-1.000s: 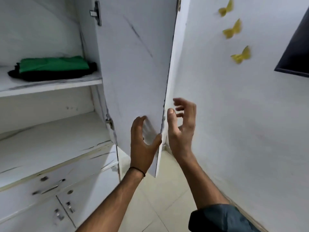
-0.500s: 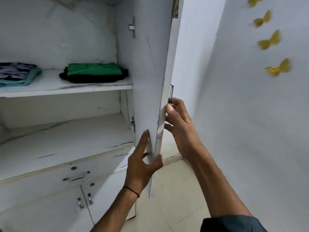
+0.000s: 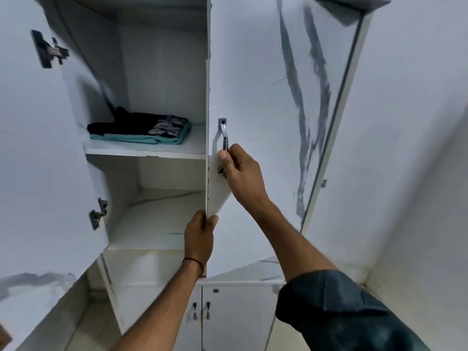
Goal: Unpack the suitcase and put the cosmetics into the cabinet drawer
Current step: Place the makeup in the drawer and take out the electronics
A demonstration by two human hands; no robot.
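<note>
Cabinet door (image 3: 253, 97), right leaf: my right hand (image 3: 243, 178) grips its handle (image 3: 224, 138), my left hand (image 3: 200, 236) pinches its near edge — fingers there risk being caught if it swings shut.

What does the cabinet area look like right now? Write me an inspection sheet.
Surface: lower shelf bare; upper shelf holds folded clothes.
Job's things: right door nearly shut, left door open; no suitcase, cosmetics or drawer seen.
Clutter: nothing seen.
Grippers: right hand grips the door handle; left hand pinches the door's edge.
Cables: nothing seen.
Surroundings: white wall; small lower doors closed.
</note>
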